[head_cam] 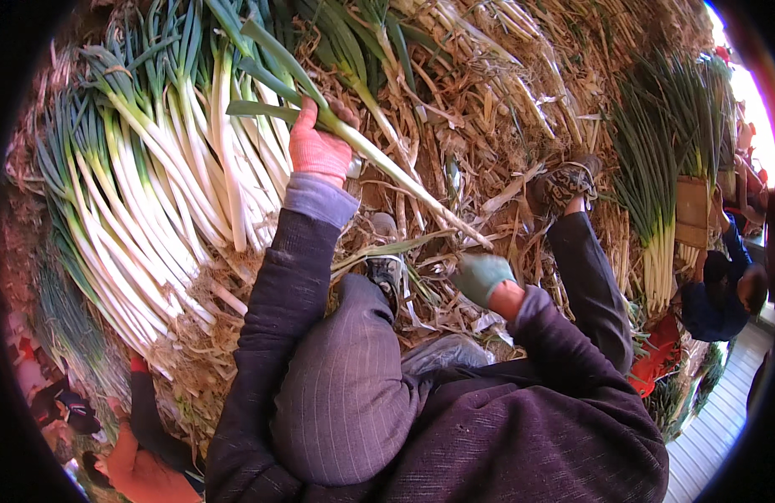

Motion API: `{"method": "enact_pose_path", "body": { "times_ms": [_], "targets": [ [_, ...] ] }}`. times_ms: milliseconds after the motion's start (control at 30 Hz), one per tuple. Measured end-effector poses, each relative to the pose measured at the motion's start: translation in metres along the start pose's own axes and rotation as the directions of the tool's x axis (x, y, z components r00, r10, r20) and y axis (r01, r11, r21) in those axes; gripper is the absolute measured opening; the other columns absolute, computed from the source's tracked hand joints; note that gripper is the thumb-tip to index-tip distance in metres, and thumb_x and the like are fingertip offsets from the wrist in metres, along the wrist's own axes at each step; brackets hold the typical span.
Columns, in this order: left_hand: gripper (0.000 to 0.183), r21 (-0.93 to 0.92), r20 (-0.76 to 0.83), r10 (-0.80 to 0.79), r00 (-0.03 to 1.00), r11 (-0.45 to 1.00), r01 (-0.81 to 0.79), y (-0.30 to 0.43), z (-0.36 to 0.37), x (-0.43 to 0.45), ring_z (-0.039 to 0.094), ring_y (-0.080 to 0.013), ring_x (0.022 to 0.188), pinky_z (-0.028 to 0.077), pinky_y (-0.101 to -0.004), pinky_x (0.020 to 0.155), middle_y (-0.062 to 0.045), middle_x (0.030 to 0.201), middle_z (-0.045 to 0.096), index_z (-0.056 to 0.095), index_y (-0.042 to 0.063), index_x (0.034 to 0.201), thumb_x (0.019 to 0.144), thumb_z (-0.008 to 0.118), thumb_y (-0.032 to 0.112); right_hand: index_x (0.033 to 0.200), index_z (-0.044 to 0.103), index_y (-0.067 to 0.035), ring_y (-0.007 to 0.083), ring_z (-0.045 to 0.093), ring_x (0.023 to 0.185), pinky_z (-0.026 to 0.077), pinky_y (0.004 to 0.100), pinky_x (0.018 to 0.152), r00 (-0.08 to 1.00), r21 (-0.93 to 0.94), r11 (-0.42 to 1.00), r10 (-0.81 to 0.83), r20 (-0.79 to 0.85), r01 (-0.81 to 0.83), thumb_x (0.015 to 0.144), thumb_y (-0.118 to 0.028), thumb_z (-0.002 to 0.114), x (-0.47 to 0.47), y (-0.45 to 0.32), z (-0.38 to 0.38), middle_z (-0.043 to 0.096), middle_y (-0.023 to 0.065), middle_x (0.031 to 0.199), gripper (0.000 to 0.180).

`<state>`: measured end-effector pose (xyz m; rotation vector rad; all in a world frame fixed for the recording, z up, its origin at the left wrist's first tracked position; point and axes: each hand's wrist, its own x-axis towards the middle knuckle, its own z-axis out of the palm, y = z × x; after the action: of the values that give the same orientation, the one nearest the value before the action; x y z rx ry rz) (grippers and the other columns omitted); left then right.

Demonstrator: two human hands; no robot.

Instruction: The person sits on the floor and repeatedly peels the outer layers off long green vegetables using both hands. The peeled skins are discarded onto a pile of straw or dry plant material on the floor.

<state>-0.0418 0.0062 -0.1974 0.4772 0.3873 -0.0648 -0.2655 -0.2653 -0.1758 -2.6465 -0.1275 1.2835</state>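
My left hand (321,141), in a pinkish-red work glove with bare fingertips, is closed around a long green onion (400,173) where the green leaves meet the white stalk. The stalk slants down to the right, its root end near my right hand (483,276). That hand wears a pale green glove and looks curled and slightly blurred; whether it grips the loose leaf strip beside it is unclear. Peeled green onions with white stalks (136,220) lie in a large fanned pile to the left, roots towards me.
Unpeeled onions (513,63) and dry husks (450,144) cover the ground ahead. My shoes (384,276) rest among the husks. An upright bundle of green onions (658,251) stands at right, near a person in blue (714,308). Other people (142,468) sit at lower left.
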Motion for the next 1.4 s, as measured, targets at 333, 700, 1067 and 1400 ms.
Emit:
{"method": "enact_pose_path", "body": {
  "times_ms": [333,700,1067,1400],
  "targets": [
    [0.053,0.077,0.346,-0.41,0.844,0.909,0.411,-0.004,0.029,-0.015,0.034,-0.0106,0.037,0.027,-0.0292,0.042,0.006,0.048,0.043,0.072,0.014,0.089,0.104,0.053,0.061,0.093,0.075,-0.011,0.0213,0.057,0.045,0.044,0.0384,0.042,1.0,0.988,0.148,0.0,0.031,-0.031,0.106,-0.046,0.053,0.134,-0.079,-0.077,0.063,0.0063,0.061,0.044],
    [0.092,0.054,0.009,0.035,0.999,0.998,-0.036,-0.034,0.04,-0.04,0.07,-0.0291,0.093,0.059,-0.0447,0.084,-0.015,0.098,0.069,0.059,-0.001,0.128,0.087,0.057,0.082,0.114,0.071,-0.003,0.0398,0.071,0.094,0.054,0.0476,0.078,0.76,0.551,0.802,0.204,-0.616,0.231,0.104,-0.047,0.057,0.088,-0.079,-0.064,0.072,0.0235,0.093,0.047],
    [0.059,0.136,0.299,-0.215,0.93,0.974,0.182,-0.023,0.008,-0.027,0.069,-0.0358,0.113,0.054,-0.0519,0.103,-0.02,0.116,0.073,0.062,-0.004,0.127,0.105,0.055,0.05,0.108,0.078,-0.005,0.0093,0.06,0.07,0.049,0.029,0.065,0.943,0.935,0.149,-0.142,-0.301,0.321,0.106,-0.047,0.06,0.108,-0.045,-0.048,0.07,0.0011,0.08,0.046],
    [0.051,-0.125,0.31,-0.111,0.944,0.98,0.156,0.014,0.005,0.002,0.058,-0.0173,0.062,0.047,-0.0312,0.06,-0.006,0.078,0.067,0.067,0.007,0.116,0.108,0.046,0.052,0.098,0.063,-0.009,0.0136,0.051,0.065,0.046,0.0294,0.064,0.968,0.776,-0.626,-0.14,-0.209,0.077,0.107,-0.044,0.058,0.091,-0.03,-0.051,0.055,-0.003,0.073,0.036]
  ]
}}
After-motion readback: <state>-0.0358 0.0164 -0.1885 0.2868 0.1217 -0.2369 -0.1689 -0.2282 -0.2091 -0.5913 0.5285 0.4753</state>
